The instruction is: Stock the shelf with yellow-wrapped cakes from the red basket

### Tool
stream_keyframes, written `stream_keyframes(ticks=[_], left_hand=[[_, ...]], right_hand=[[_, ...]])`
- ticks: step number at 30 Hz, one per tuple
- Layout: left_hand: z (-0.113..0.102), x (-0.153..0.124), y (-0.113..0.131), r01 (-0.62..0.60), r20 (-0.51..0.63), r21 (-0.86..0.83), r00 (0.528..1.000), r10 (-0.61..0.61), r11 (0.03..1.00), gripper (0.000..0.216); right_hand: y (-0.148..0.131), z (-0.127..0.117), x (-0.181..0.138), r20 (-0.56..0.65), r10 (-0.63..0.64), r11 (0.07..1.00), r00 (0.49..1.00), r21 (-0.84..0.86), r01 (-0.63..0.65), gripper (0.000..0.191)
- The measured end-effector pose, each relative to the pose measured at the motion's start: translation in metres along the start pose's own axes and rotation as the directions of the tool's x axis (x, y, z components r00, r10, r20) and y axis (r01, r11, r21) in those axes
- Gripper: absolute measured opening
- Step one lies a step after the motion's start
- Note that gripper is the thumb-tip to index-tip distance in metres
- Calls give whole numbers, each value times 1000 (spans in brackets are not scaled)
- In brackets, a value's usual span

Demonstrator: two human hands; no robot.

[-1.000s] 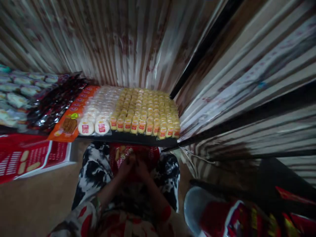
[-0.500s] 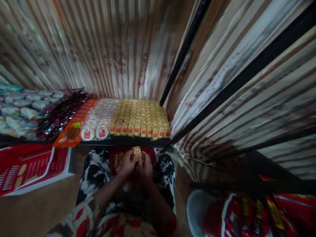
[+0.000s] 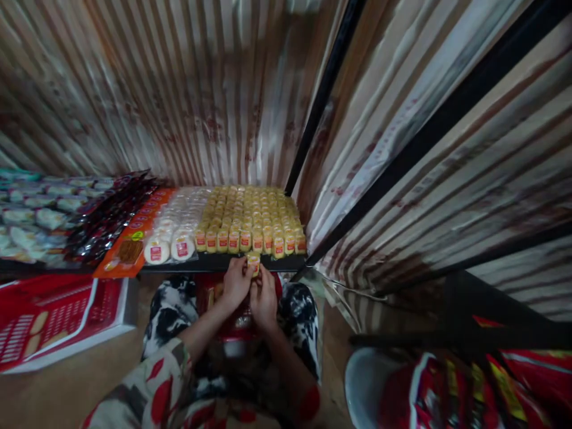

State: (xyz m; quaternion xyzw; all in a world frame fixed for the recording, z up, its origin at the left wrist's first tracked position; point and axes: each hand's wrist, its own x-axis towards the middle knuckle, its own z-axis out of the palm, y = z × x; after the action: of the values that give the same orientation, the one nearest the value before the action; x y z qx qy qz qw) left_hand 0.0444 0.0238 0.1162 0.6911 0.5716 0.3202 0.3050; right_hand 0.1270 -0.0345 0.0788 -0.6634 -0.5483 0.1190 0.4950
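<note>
Just in front of the shelf edge, a small yellow wrapped snack packet (image 3: 253, 262) with a red label stands upright between my hands. My left hand (image 3: 236, 282) pinches it from the left, thumb in front. My right hand (image 3: 265, 300) is closed at its lower right side, the fingertips touching it. Rows of matching yellow packets (image 3: 250, 223) fill the right end of the black shelf (image 3: 214, 263) beyond. Below my hands, between my knees, sits a red container (image 3: 203, 290) with packets inside, partly hidden by my forearms.
Left along the shelf lie round white packets (image 3: 167, 238), an orange packet (image 3: 127, 247) and dark shiny packets (image 3: 96, 220). A red basket (image 3: 67, 319) stands at lower left. Black metal bars (image 3: 384, 179) slant across the right, before striped curtains (image 3: 214, 107). Red bags (image 3: 447, 387) lie at lower right.
Both hands have moved up and slightly forward with the yellow packet, bringing it to the shelf's front edge. The view has shifted a little.
</note>
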Motion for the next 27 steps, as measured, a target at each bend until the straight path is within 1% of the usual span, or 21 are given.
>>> stream_keyframes(ticks=[4,8,13,17,22,25,27], left_hand=[[8,4,6,8,28,-3,1000,-7,1000,27],[15,8,10,32,25,1,999,-32,999,27],[22,16,16,8,26,57,1000,-9,998,30],[29,25,25,28,40,92,999,-32,995,32],[36,35,36,20,45,139,999,-27,990,29],[39,40,41,36,28,173,999,-41,984,30],[42,43,43,43,10,160,999,-45,986,28]], right_hand=[[6,-1,2,-27,12,999,1000,-38,-13,48],[15,-5,9,-21,-11,996,1000,-86,9,45],[25,-13,25,-63,-29,989,998,-146,19,45],[35,-19,41,-71,-35,980,997,-197,21,48],[50,-21,54,-92,-22,978,995,-207,2,54],[56,-21,57,-83,-12,981,996,-195,-4,55],[58,-20,57,-94,-3,982,996,-186,-14,56]])
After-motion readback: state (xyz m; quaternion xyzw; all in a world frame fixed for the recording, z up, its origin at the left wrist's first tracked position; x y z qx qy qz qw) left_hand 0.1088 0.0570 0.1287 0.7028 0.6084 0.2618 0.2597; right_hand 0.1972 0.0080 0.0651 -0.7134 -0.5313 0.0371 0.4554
